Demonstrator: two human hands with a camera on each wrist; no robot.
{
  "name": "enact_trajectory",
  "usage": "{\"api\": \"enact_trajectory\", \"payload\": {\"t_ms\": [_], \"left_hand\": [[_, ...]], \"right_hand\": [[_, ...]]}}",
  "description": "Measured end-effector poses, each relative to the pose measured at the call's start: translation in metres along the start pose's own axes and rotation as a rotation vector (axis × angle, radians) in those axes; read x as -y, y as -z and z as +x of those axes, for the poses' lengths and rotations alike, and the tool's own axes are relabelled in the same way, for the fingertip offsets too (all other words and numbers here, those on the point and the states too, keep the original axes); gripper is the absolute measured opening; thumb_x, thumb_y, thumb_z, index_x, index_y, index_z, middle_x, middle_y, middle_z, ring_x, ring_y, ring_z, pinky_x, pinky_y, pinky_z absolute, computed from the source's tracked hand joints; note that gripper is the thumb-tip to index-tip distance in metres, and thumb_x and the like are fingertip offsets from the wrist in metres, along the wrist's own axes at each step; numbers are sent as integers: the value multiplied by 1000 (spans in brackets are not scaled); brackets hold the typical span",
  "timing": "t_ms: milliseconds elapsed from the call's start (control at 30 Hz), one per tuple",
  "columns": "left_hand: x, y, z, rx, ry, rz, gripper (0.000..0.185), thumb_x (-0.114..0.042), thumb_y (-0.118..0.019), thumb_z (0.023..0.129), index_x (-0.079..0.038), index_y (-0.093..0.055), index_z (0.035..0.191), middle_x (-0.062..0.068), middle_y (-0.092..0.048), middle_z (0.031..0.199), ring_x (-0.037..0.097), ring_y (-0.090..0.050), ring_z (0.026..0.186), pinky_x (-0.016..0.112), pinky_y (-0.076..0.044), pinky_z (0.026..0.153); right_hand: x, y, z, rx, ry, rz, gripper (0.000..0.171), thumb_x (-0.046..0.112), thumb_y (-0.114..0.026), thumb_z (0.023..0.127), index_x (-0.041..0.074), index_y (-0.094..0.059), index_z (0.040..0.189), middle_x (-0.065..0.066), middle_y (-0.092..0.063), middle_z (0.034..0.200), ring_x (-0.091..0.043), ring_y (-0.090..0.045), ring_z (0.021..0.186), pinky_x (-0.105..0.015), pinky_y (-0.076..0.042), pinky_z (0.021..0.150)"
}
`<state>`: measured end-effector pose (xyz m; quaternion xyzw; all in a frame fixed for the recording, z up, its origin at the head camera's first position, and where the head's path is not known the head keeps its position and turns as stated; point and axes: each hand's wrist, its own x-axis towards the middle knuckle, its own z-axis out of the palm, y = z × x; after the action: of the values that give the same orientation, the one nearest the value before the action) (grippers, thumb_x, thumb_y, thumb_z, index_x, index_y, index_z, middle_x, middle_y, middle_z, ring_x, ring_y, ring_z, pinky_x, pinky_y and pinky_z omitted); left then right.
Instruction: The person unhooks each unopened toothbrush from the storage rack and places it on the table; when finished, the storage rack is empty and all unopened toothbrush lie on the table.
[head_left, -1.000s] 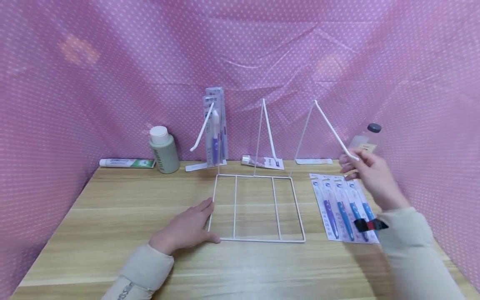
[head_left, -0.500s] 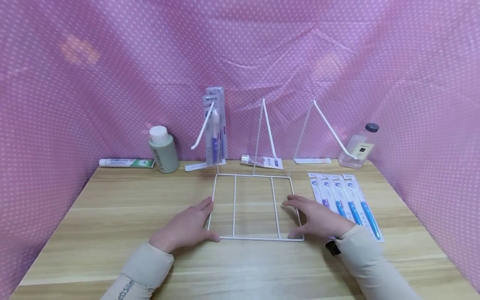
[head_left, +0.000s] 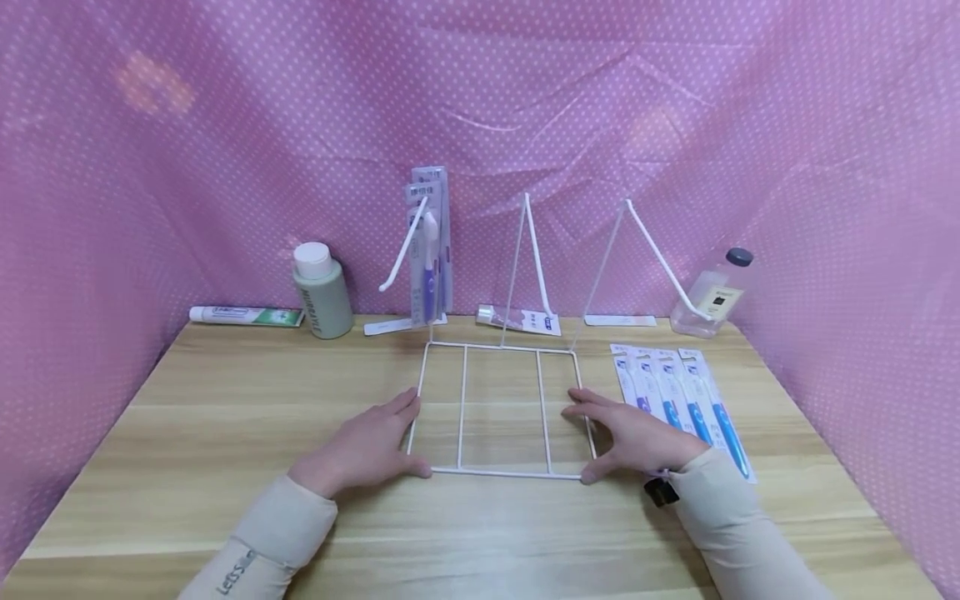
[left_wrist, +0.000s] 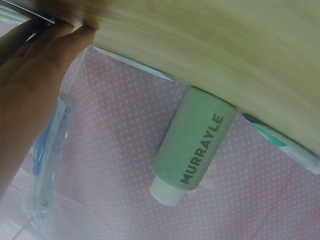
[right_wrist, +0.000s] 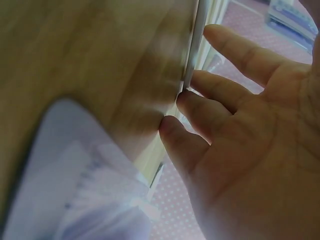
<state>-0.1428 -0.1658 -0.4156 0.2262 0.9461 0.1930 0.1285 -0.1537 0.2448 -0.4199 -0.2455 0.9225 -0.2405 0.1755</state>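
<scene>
A white wire rack stands on the wooden table, its flat grid base facing me and three slanted hooks rising at the back. My left hand lies flat against the base's left rail, fingers straight, thumb at the front left corner. On the other side my right hand lies across the right rail, thumb at the front right corner. In the right wrist view the straight fingers touch the white rail. The left wrist view shows my left hand pressed against the table edge.
Toothbrush packs hang on the left hook; several more lie right of the rack. At the back stand a green bottle, a toothpaste tube, a small tube and a clear bottle. Pink dotted cloth encloses the table.
My right hand left the tip of the right hook and came down onto the rack's right rail. The left hand stayed at the left rail.
</scene>
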Motion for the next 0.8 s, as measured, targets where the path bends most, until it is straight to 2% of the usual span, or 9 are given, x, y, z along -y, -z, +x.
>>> {"api": "enact_trajectory", "payload": {"t_ms": [200,267,367,433,467,567,633,733,800], "left_hand": [[2,17,3,28,-31,61,101,-59,-76,91,8,-41,158,24,-35,169,45,-43,152,58,-39,124],[2,35,7,-12,-46,68,94,-58,-72,95,6,-42,158,24,-52,158,42,-58,139,58,-48,117],[-1,74,16,-172,-68,45,73,-47,-68,102,1,-51,154,21,-65,145,40,-65,129,58,-52,112],[-6,104,22,-321,-73,7,57,-41,-68,103,-2,-62,145,19,-74,130,39,-71,116,57,-57,103],[-9,118,25,-389,-65,-26,49,-36,-67,104,-4,-65,141,19,-74,131,40,-72,117,58,-57,103],[-21,157,31,-558,-20,-146,36,-31,-64,106,-8,-73,133,17,-75,129,36,-73,113,54,-60,97],[-27,176,36,-647,18,-299,35,-33,-63,107,-10,-74,132,14,-76,127,28,-73,108,43,-62,92],[-34,195,51,-773,19,-577,33,-32,-66,106,-9,-75,128,8,-78,120,19,-71,102,29,-61,91],[-38,200,62,-834,-29,-777,28,-27,-70,104,-8,-76,123,4,-78,112,17,-71,100,25,-60,90]], "right_hand": [[4,0,2,13,-24,22,94,48,-94,75,13,-56,153,-17,-28,175,-44,-28,159,-65,-30,127],[5,1,2,15,-28,28,94,46,-94,74,13,-56,153,-17,-28,175,-45,-28,159,-65,-29,127],[6,1,2,22,-29,41,94,45,-94,74,13,-56,153,-17,-27,175,-45,-27,159,-66,-28,127],[6,1,1,26,-34,48,94,45,-94,74,14,-55,154,-17,-26,175,-44,-26,160,-65,-27,128],[6,2,1,28,-33,47,94,46,-94,74,14,-55,154,-16,-26,175,-44,-26,160,-65,-27,128],[7,2,2,31,-30,40,95,47,-94,75,15,-54,155,-16,-26,175,-43,-27,160,-64,-28,128],[7,2,3,33,-28,39,95,48,-94,75,15,-54,155,-15,-26,175,-43,-26,160,-64,-28,128],[6,3,4,34,-30,43,95,47,-94,74,15,-54,155,-15,-26,175,-43,-26,160,-65,-28,128],[5,3,4,37,-39,48,95,46,-95,74,16,-55,154,-15,-26,175,-42,-25,161,-64,-28,128]]}}
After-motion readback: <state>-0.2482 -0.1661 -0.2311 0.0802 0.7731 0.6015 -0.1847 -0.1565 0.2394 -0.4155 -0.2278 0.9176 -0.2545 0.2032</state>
